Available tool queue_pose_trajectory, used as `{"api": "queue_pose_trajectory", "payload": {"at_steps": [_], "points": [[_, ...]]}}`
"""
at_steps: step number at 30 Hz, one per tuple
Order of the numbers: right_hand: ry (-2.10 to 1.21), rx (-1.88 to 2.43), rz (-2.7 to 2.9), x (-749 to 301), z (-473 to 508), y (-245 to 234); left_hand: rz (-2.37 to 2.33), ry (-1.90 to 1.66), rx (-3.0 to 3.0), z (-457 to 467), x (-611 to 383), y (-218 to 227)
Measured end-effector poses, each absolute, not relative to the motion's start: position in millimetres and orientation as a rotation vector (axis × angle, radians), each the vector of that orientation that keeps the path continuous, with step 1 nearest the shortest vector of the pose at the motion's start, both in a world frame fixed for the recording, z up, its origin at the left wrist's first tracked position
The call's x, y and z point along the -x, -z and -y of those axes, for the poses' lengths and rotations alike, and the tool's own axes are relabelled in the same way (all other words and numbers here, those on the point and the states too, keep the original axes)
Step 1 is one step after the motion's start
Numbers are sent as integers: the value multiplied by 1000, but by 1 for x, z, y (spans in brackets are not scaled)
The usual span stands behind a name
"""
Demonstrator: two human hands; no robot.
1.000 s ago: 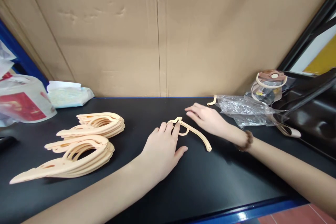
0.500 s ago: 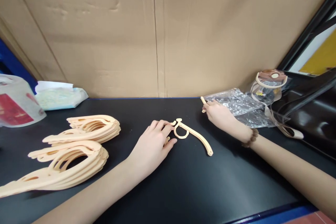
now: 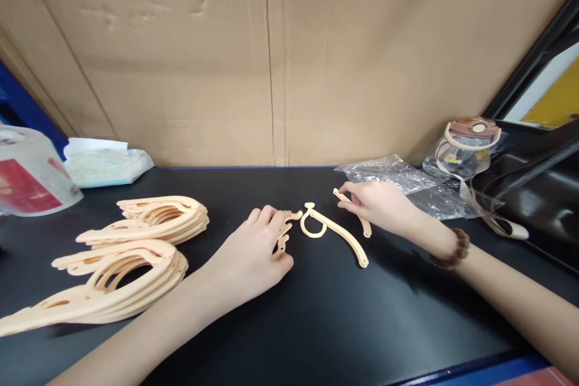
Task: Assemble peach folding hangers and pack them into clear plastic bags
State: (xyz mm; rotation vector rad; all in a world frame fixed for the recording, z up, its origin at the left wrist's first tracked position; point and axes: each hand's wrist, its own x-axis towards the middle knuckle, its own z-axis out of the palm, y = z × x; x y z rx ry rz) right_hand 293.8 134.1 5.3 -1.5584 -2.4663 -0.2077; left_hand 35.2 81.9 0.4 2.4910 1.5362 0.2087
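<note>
My left hand rests on the black table with its fingers curled round a small peach plastic piece. Just to its right lies a peach curved hook piece with a ring, untouched. My right hand, a bead bracelet on its wrist, pinches a thin peach strip that reaches past the hand on both sides. Two stacks of peach hanger-shaped parts lie to the left.
A crumpled clear plastic bag lies behind my right hand. A clear bottle with a brown lid stands at the right beside a dark tray. A tissue pack and a white bag sit far left. Cardboard walls the back.
My right hand has come back from the plastic bag toward the middle, carrying the thin strip. My left hand has drawn back off the ring piece and curled round a small piece.
</note>
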Motion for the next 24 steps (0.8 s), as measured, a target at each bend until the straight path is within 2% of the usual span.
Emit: {"api": "queue_pose_trajectory", "payload": {"at_steps": [3, 8, 12, 18, 24], "points": [[92, 1526, 2484, -293, -133, -3, -1560, -248, -2449, -86, -34, 3], [-325, 1262, 2629, -289, -129, -4, -1595, -320, -2395, -89, -35, 6], [-581, 1108, 2538, -280, -122, -1, -1586, -400, -2357, -88, -36, 5], [-317, 1354, 2586, -271, -115, 4, -1484, -638, -2131, -92, -40, 8], [-305, 1233, 2690, -264, -110, 3, -1340, -814, -1752, -98, -42, 15]]}}
